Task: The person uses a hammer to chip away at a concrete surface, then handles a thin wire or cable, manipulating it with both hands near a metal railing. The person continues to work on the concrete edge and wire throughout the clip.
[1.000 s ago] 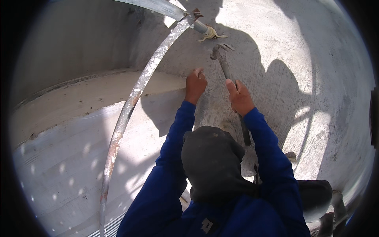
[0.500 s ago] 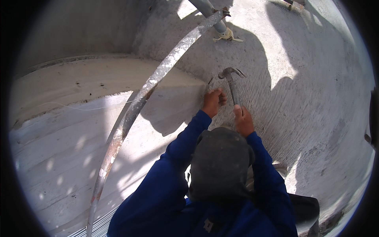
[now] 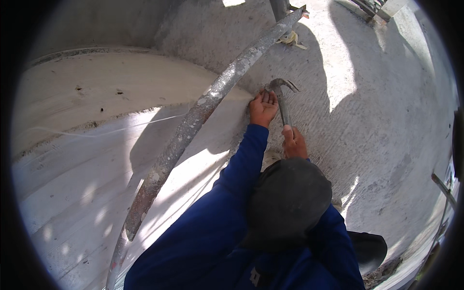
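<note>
My right hand (image 3: 295, 143) is wrapped round the handle of a claw hammer (image 3: 285, 108). The hammer's head lies against or just off the rough concrete surface (image 3: 319, 116), its curved claw to the right. Beside the hammer head, my left hand (image 3: 264, 108) has its palm turned partly up and its fingers curled together. Its fingertips are close to the hammer's striking end, perhaps touching it. Whatever the left fingers pinch is hidden or too small to make out.
A paint-spattered metal pipe (image 3: 193, 121) slants across on the left. Behind its upper end stands a grey post (image 3: 279, 8) with pale cloth (image 3: 292, 39) tied at its foot. A pale ledge (image 3: 145, 82) and a thin white string (image 3: 111, 131) lie left. A dark rounded shape (image 3: 290, 203) is between my arms.
My left hand has risen to the hammer head and turned its palm upward. The hammer stays in my right hand. The view has shifted, so the pipe appears nearer and farther right.
</note>
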Motion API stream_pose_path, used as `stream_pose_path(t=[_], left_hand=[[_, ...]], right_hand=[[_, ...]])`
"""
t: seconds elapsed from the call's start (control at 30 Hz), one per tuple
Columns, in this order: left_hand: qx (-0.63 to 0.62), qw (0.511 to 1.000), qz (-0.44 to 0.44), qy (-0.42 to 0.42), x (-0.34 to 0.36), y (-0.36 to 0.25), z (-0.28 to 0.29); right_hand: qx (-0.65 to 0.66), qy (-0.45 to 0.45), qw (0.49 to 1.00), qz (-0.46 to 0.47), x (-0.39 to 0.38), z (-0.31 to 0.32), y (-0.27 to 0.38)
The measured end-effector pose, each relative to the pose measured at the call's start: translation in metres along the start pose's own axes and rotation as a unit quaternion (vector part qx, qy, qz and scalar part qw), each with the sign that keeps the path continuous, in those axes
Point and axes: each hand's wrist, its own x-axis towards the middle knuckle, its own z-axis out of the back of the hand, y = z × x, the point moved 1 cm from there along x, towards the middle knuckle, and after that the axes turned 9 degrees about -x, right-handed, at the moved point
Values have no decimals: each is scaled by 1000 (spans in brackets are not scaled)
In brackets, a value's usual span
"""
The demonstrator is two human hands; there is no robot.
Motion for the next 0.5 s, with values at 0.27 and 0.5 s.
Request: stream_pose_path(t=[0.27,0.5], left_hand=[[5,1000,-19,-18,25,-4,12],[-54,997,-8,-54,18,2,0]], right_hand=[[-20,1,1000,-3,0,-7,-2],[-20,-40,999,7,-17,-4,15]])
